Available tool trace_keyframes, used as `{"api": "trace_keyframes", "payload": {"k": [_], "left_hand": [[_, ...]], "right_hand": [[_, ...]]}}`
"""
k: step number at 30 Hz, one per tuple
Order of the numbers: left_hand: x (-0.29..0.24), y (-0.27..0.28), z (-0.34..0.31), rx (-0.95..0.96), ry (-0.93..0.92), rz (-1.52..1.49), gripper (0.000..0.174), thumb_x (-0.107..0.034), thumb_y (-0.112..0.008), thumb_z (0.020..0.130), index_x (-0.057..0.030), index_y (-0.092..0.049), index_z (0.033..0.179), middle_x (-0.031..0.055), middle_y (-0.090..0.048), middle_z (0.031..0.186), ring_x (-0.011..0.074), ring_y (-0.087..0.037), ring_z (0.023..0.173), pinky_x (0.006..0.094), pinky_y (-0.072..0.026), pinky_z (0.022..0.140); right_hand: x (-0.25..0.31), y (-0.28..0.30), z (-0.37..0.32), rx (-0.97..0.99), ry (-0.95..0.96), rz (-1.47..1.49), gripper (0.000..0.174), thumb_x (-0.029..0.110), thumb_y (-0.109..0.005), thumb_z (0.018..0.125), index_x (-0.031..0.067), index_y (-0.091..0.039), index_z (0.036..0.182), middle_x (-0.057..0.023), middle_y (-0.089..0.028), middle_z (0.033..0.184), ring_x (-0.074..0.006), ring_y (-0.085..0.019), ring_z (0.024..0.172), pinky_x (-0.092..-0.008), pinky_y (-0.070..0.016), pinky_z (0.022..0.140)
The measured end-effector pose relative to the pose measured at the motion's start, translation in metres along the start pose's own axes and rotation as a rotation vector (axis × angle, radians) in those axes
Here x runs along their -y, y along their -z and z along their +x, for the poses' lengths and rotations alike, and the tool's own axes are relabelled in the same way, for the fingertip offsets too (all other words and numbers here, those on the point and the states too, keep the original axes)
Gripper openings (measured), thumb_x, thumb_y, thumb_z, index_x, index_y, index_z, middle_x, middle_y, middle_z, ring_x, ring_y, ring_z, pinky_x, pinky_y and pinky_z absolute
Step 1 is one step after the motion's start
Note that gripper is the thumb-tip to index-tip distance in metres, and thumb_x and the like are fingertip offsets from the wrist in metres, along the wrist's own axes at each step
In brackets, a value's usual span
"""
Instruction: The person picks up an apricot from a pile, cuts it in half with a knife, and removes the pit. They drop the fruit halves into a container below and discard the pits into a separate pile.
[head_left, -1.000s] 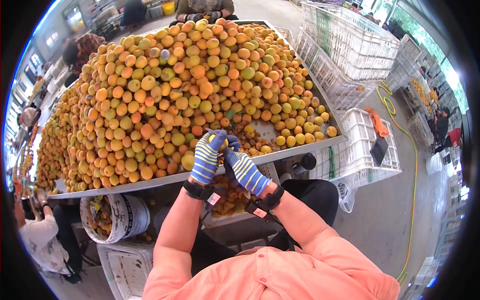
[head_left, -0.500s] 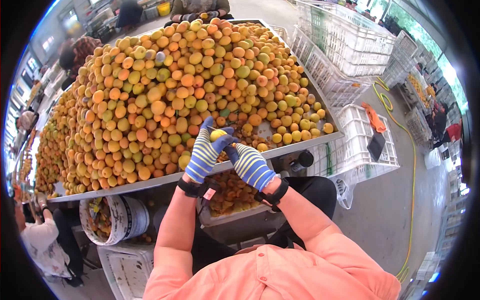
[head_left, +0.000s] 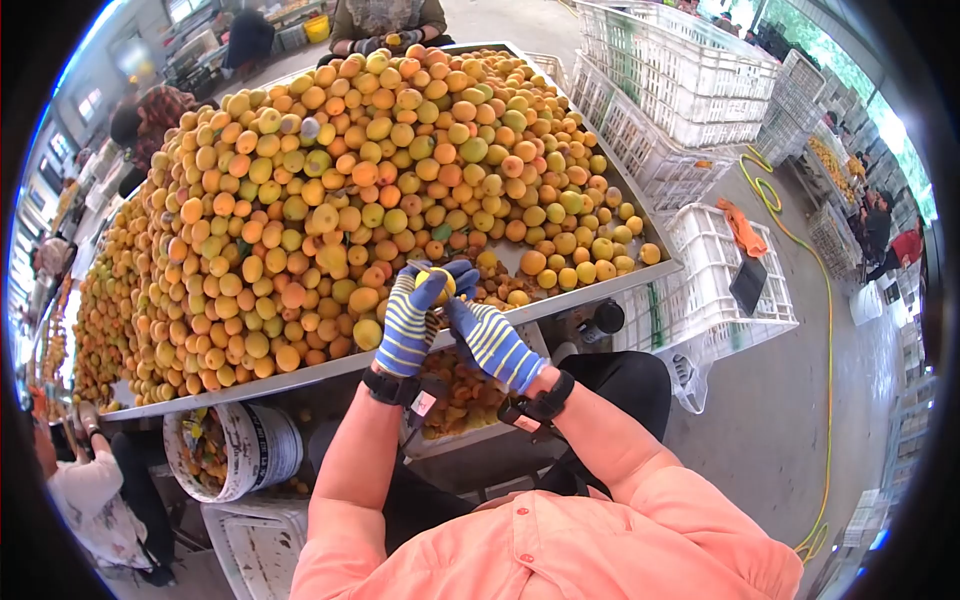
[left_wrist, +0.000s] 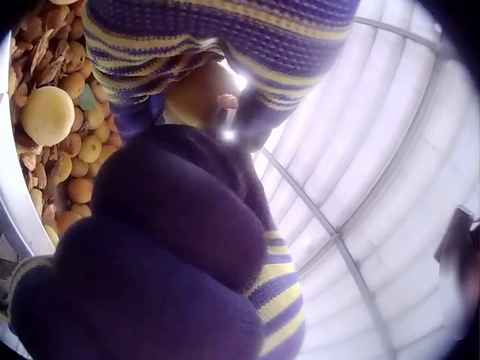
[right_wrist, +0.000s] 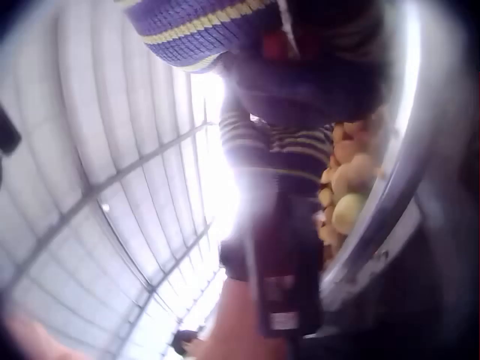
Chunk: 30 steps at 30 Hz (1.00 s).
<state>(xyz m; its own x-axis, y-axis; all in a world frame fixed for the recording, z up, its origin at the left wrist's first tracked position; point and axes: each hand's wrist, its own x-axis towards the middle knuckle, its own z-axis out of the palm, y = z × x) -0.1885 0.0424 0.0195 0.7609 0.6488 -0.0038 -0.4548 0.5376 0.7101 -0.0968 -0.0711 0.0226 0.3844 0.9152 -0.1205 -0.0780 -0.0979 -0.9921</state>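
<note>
Held a yellow fruit (head_left: 438,283) in both grips, just above the near rim of the desk (head_left: 600,288); closed the left hand (head_left: 408,325), in a blue and yellow striped glove, round it from the left, with the fingers curled over its top; pressed the right hand (head_left: 490,340), gloved the same way, against it from the right, with the fingertips curled onto its side; showed, from the left wrist, the fruit wedged between the two gloves, with something small at its skin, too blurred to tell; showed little from the right wrist beyond glove and glare. Wore a dark strap at each wrist and a salmon shirt (head_left: 560,550). Had, straight beneath the hands and lower than the desk's edge, a tub (head_left: 470,440) of orange fruit pieces; had, to the left under the desk, a white bucket (head_left: 255,445) with more scraps inside. Carried, behind the hands, a heap of fruit (head_left: 350,170) in yellow, orange and some green over nearly the whole desk, down to a thin layer and brown bits near the right corner. Stood, off to the right, beside stacked white crates (head_left: 690,70); lay, on the floor there, an orange cloth (head_left: 742,228) on a lower crate and a yellow hose (head_left: 765,190).
</note>
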Motion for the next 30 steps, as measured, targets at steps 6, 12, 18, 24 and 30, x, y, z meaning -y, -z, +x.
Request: {"api": "trace_keyframes", "payload": {"k": [6,12,18,24,30], "left_hand": [[-0.011,-0.004,-0.002,-0.052,0.054,-0.333,0.06,-0.037,-0.062,0.09,0.0135,-0.047,0.119,0.0213,-0.058,0.117,0.029,-0.056,0.114,0.0401,-0.047,0.099],[0.016,-0.025,-0.015,-0.088,0.146,-0.255,0.051,-0.048,-0.056,0.091,-0.0015,-0.055,0.112,0.0103,-0.063,0.106,0.0223,-0.061,0.098,0.0355,-0.0486,0.093],[0.057,0.03,0.011,-0.192,0.052,0.061,0.045,-0.048,-0.05,0.094,-0.0046,-0.059,0.102,0.0027,-0.061,0.092,0.0121,-0.058,0.08,0.0268,-0.0497,0.073],[0.044,0.001,0.002,-0.275,0.015,0.151,0.031,-0.034,-0.042,0.099,-0.0086,-0.057,0.094,0.0013,-0.058,0.084,0.0096,-0.055,0.07,0.0226,-0.0483,0.062],[0.052,-0.003,-0.004,-0.258,0.377,0.006,0.042,-0.048,-0.046,0.095,-0.0087,-0.059,0.104,0.0043,-0.064,0.085,0.0125,-0.06,0.067,0.0225,-0.0484,0.055]], "right_hand": [[0.01,0.012,-0.005,-0.34,0.306,-0.365,0.026,0.028,-0.062,0.09,0.0032,-0.061,0.086,-0.0159,-0.061,0.065,-0.0338,-0.062,0.064,-0.038,-0.0454,0.055],[0.01,0.003,0.015,-0.356,0.419,-0.443,0.038,0.036,-0.063,0.087,0.0035,-0.058,0.105,-0.0175,-0.065,0.076,-0.0338,-0.066,0.072,-0.0401,-0.0505,0.061],[0.003,-0.001,0.018,-0.337,0.394,-0.333,0.03,0.029,-0.066,0.086,0.0005,-0.058,0.091,-0.0121,-0.059,0.063,-0.023,-0.058,0.054,-0.0341,-0.0464,0.052],[0.008,0.012,0.014,-0.172,0.45,-0.387,0.03,0.027,-0.066,0.085,0.003,-0.058,0.102,-0.0141,-0.063,0.067,-0.0268,-0.064,0.058,-0.0338,-0.0482,0.053],[0.017,0.039,0.01,-0.144,0.715,-0.807,0.038,0.037,-0.073,0.077,0.0079,-0.058,0.097,-0.0098,-0.057,0.059,-0.0321,-0.061,0.054,-0.0366,-0.0463,0.048]]}}
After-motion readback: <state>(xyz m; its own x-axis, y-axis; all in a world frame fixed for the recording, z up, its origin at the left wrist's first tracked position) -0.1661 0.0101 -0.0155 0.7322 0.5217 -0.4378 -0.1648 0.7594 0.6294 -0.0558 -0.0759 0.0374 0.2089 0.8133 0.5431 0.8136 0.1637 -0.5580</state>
